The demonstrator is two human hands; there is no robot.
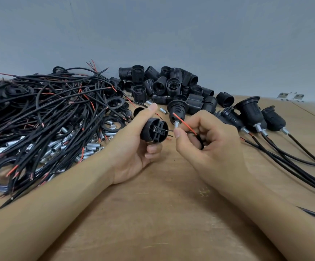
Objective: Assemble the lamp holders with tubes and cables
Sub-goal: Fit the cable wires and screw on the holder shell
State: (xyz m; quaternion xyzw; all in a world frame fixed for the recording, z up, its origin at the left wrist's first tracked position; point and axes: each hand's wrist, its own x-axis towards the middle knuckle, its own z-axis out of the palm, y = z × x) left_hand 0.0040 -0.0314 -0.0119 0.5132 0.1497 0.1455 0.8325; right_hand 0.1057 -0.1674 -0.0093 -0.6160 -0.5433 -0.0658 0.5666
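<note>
My left hand grips a black lamp holder body with its terminal end facing right. My right hand pinches a cable whose black wire tip points at the holder's terminals, while its red wire sticks up and to the left. Part of the cable is hidden inside my right palm. The two hands are close together above the middle of the wooden table.
A tangle of black and red cables lies at the left over silver metal tubes and black rings. Loose black holder shells pile at the back. Assembled holders with cables lie at the right.
</note>
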